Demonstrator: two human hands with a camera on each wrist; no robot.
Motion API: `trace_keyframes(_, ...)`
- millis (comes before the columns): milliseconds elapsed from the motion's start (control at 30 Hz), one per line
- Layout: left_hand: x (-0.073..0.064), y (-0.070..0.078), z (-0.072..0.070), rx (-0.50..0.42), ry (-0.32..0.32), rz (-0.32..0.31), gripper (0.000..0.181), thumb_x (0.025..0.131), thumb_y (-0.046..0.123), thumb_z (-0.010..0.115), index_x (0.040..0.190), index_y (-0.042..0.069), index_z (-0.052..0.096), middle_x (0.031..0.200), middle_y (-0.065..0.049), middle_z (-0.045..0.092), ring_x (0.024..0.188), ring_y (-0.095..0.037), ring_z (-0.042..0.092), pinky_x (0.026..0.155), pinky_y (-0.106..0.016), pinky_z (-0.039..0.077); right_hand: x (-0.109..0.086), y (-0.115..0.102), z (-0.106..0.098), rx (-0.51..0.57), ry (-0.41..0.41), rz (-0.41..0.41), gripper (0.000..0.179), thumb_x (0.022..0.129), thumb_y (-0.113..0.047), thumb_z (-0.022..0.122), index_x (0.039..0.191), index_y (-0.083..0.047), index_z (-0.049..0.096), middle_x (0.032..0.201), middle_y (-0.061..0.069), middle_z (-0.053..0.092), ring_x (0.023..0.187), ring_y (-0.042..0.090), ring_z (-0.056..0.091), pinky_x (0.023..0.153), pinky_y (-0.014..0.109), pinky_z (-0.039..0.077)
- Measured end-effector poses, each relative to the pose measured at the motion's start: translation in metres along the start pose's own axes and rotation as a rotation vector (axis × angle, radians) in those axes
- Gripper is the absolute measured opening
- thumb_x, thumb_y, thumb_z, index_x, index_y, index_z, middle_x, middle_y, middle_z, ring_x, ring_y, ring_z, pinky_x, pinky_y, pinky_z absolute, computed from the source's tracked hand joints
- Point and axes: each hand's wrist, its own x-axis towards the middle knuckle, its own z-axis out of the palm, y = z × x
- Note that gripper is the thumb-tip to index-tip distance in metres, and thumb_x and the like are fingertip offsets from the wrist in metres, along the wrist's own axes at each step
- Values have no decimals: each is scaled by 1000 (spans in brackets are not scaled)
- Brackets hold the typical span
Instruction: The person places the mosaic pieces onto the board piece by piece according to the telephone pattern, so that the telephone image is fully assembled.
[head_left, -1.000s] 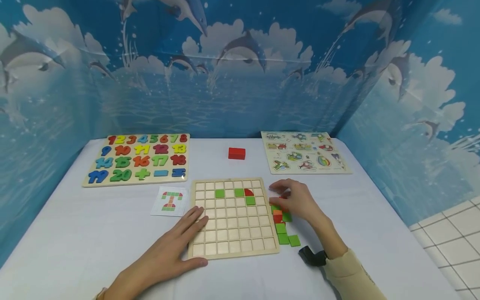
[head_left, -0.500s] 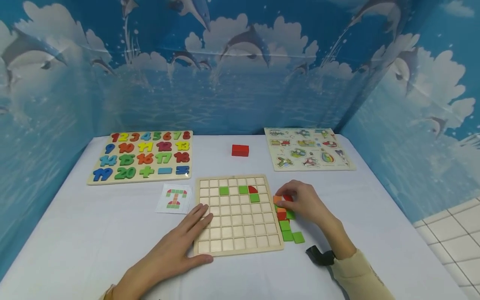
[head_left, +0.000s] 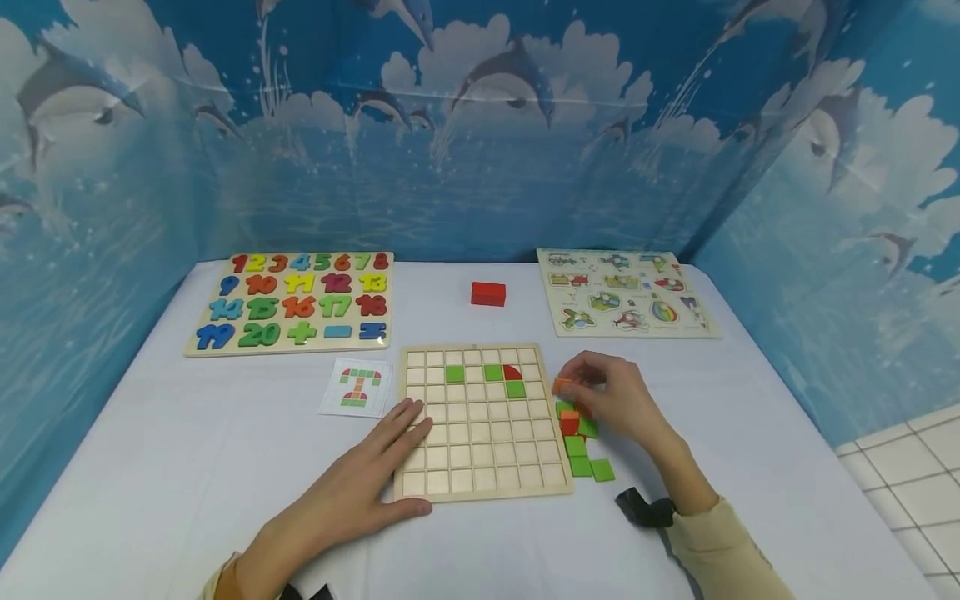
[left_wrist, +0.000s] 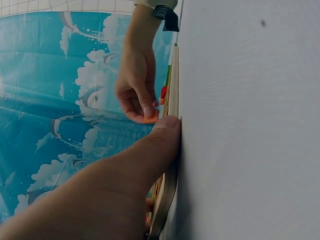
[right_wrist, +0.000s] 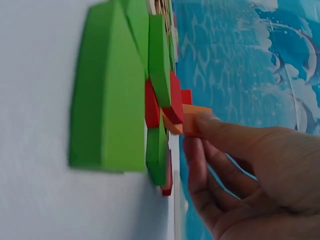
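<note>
My right hand (head_left: 617,402) pinches an orange square tile (right_wrist: 192,119) between thumb and fingers, just above a pile of loose tiles. Green tiles (head_left: 581,466), red ones and another orange tile (head_left: 570,416) make up that pile, beside the right edge of a wooden grid board (head_left: 483,497). Several cells near the board's far side hold tiles: green squares (head_left: 455,373) and a red quarter-round tile (head_left: 512,372). Across the board's left edge rests my left hand (head_left: 360,479), its fingers extended over the cells and its thumb at the near left corner.
A pattern card (head_left: 328,402) lies left of the board, showing red, green and orange shapes. Behind it is a number puzzle board (head_left: 288,349). A red block (head_left: 488,294) sits at the back middle, and a picture puzzle board (head_left: 637,332) at the back right.
My right hand has picked an orange tile from the pile and lifted it slightly. The left hand stays on the board. The whole head view has shifted a little.
</note>
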Motion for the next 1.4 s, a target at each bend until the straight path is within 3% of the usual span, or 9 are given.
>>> trace_keyframes(100, 1, 0, -1, 2, -3, 2, 99, 90, 64, 75, 166, 16, 35, 177, -3, 21, 164, -24, 18, 118, -50, 44, 3, -11, 3, 49, 1, -8, 12, 93, -18, 83, 104, -20, 76, 100, -5, 77, 90, 16, 73, 86, 35, 60)
trace_keyframes(267, 2, -1, -1, -13, -15, -13, 99, 89, 64, 75, 167, 18, 34, 177, -2, 21, 164, -22, 17, 119, -50, 43, 13, -40, 16, 108, -63, -97, 13, 93, -16, 82, 106, -16, 77, 98, -3, 77, 89, 14, 73, 82, 32, 63)
trace_keyframes(433, 2, -1, -1, -21, -27, -26, 99, 89, 64, 75, 167, 19, 34, 177, -1, 20, 165, -22, 16, 120, -51, 42, 30, -67, 33, 115, -91, -174, 11, 93, -10, 82, 103, -13, 77, 93, -3, 77, 87, 11, 72, 80, 31, 62)
trace_keyframes(567, 3, -1, -1, -20, -18, -20, 98, 90, 64, 75, 166, 18, 35, 177, -1, 20, 164, -22, 17, 120, -51, 43, 40, -79, 46, 104, -94, -174, 11, 92, -8, 82, 102, -12, 77, 91, -3, 75, 84, 12, 69, 81, 30, 60)
trace_keyframes(733, 5, -1, 0, -33, -25, -18, 97, 90, 65, 74, 167, 19, 34, 177, -1, 20, 165, -22, 16, 120, -51, 42, 39, -82, 57, 75, -91, -147, 12, 93, -5, 81, 101, -13, 77, 88, -5, 73, 81, 12, 64, 78, 28, 57)
trace_keyframes(1067, -3, -2, -2, -17, -29, -26, 96, 91, 66, 71, 166, 18, 35, 177, -1, 20, 164, -23, 17, 118, -52, 44, 29, -85, 72, 2, -77, -204, 13, 92, -8, 82, 105, -13, 82, 98, -3, 74, 86, 11, 65, 80, 28, 58)
trace_keyframes(1267, 0, -2, -1, -23, -18, -10, 96, 92, 66, 71, 166, 18, 35, 177, -1, 20, 164, -22, 17, 119, -52, 43, 27, -85, 66, -46, -57, -240, 20, 93, -10, 81, 114, -11, 81, 106, 1, 76, 89, 14, 65, 82, 32, 58)
trace_keyframes(1400, 1, -1, 0, -18, -14, -5, 96, 91, 65, 72, 166, 18, 35, 177, -2, 21, 164, -23, 17, 119, -52, 43, 21, -78, 53, -1, -50, -236, 28, 95, -9, 79, 122, -8, 78, 113, 7, 75, 88, 15, 64, 82, 31, 60)
